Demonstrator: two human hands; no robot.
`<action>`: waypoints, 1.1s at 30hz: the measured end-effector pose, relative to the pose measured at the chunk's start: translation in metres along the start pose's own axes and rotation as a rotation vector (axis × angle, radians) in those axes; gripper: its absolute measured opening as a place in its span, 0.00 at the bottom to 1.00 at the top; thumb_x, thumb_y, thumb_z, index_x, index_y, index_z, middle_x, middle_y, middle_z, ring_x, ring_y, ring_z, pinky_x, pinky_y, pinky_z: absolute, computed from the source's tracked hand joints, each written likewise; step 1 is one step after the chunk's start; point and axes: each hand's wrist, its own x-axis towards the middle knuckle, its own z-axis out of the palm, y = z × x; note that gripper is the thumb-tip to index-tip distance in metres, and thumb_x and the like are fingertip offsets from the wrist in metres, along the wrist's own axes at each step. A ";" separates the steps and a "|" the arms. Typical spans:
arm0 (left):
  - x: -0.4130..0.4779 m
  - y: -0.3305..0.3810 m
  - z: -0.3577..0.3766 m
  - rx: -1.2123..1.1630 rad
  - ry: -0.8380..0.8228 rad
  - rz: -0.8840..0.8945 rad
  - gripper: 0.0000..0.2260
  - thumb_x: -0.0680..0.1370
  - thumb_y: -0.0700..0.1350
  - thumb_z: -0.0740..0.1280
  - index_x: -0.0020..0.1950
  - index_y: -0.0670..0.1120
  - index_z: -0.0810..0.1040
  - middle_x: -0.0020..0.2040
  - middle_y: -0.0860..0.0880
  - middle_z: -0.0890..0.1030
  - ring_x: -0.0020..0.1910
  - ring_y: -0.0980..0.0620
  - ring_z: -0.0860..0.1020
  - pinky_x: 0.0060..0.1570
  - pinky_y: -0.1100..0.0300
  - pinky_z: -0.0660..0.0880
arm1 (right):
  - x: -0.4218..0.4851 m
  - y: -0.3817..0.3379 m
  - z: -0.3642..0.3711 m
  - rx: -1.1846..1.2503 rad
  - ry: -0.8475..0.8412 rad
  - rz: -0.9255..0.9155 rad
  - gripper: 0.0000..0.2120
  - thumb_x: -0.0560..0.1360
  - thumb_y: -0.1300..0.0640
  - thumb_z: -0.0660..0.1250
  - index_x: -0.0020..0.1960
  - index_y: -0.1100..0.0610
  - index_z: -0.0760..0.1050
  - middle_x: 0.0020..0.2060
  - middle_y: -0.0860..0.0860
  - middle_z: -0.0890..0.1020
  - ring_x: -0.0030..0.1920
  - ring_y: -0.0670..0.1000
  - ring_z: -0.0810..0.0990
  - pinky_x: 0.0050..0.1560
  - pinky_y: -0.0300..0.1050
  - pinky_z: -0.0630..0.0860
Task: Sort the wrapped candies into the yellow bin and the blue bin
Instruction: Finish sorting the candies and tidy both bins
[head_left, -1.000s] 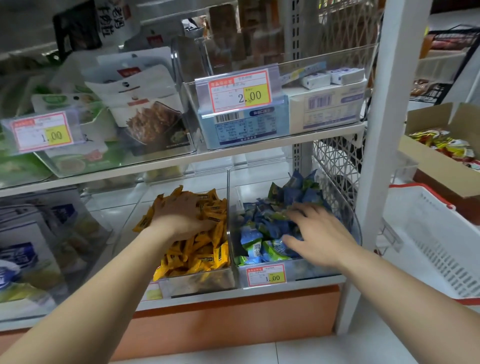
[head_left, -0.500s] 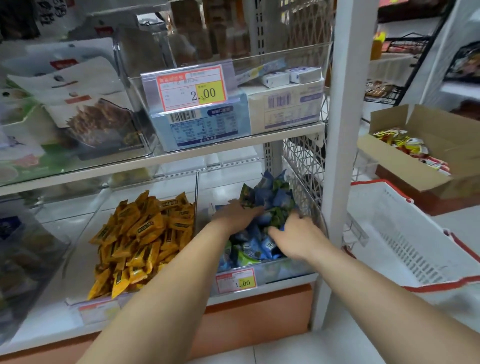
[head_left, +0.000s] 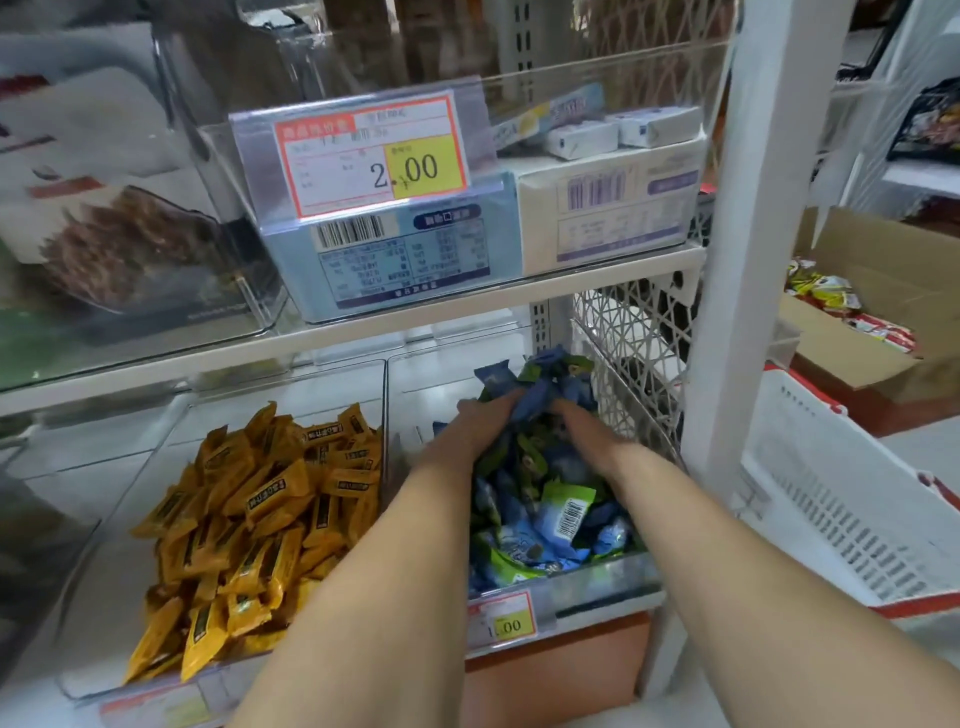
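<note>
On the lower shelf, the blue candies (head_left: 545, 499) are lying heaped in the right-hand clear bin (head_left: 613, 571), wrappers pointing every which way. Both hands are pressing into the pile from either side: the left hand (head_left: 480, 423) and the right hand (head_left: 584, 431) are curling partly closed around a raised bunch of blue wrappers. Just beside them, the yellow candies (head_left: 249, 519) are sitting jumbled in the left bin (head_left: 104, 545).
</note>
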 end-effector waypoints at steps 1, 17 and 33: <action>-0.004 0.002 0.003 -0.025 -0.034 0.004 0.51 0.66 0.71 0.66 0.79 0.43 0.56 0.74 0.41 0.68 0.71 0.38 0.68 0.70 0.47 0.66 | 0.000 0.000 -0.001 0.084 0.003 -0.023 0.17 0.82 0.46 0.57 0.56 0.55 0.79 0.57 0.57 0.83 0.55 0.55 0.83 0.62 0.52 0.77; -0.050 0.008 -0.038 0.039 0.076 0.501 0.18 0.71 0.49 0.76 0.59 0.52 0.77 0.54 0.52 0.80 0.49 0.56 0.78 0.41 0.65 0.71 | -0.049 -0.019 0.004 -0.009 -0.017 -0.095 0.12 0.78 0.55 0.66 0.57 0.59 0.80 0.49 0.55 0.82 0.48 0.54 0.83 0.52 0.44 0.79; -0.127 0.002 -0.087 1.346 -0.165 0.310 0.52 0.56 0.82 0.58 0.75 0.57 0.66 0.73 0.50 0.70 0.69 0.45 0.70 0.65 0.49 0.71 | -0.100 0.018 0.009 -1.215 -0.138 -0.560 0.33 0.77 0.30 0.47 0.79 0.41 0.52 0.80 0.46 0.56 0.79 0.53 0.52 0.75 0.56 0.59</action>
